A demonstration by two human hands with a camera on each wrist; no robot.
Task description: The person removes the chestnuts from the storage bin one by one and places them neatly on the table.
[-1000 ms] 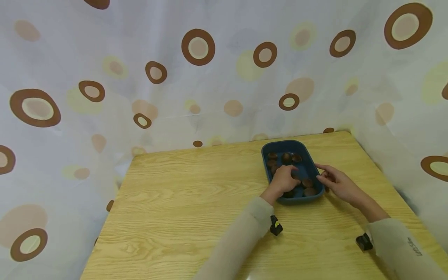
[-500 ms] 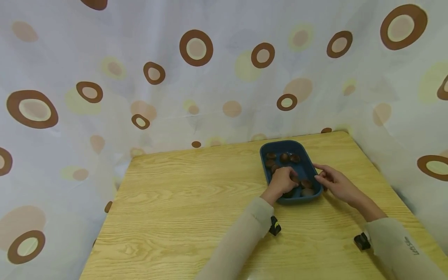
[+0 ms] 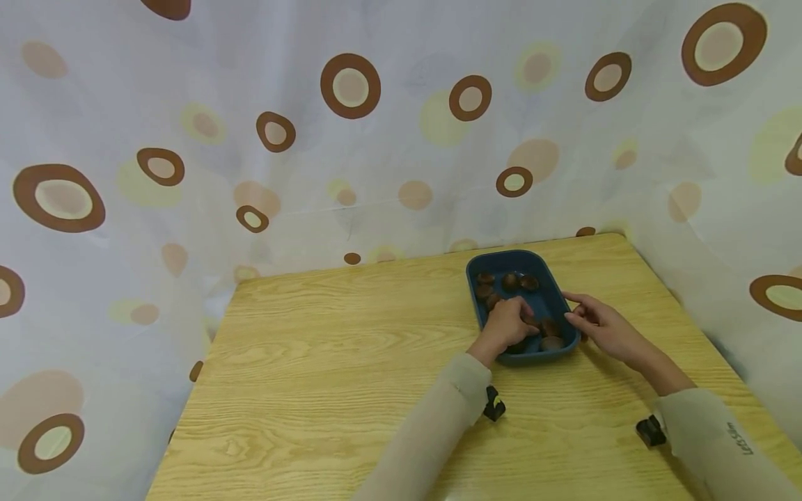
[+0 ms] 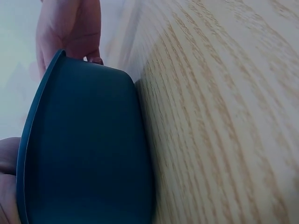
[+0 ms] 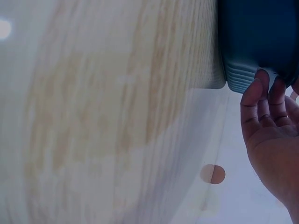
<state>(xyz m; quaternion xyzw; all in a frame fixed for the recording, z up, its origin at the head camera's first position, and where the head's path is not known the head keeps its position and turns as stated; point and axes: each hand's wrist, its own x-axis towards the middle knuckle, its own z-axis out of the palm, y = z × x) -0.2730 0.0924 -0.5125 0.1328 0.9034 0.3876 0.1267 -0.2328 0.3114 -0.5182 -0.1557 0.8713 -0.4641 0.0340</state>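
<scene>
Blue tray (image 3: pixel 540 358), pieces (image 3: pixel 510 281) wrist views hide, right hand (image 3: pixel 606 332) relaxed, left hand's (image 3: pixel 505 322) hold unclear

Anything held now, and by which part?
Cannot tell: the left hand reaches into the tray, hold unclear; the right hand touches the tray's right side, grip unclear.

Screened-off corner, kind of room unclear, wood-grain table (image 3: pixel 301 376), ring-patterned sheeting (image 3: pixel 388 146) on three sides

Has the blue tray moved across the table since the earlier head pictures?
No, not visibly: the blue tray keeps its place against the back right corner of the wood-grain table; the whole view shifts slightly.
</scene>
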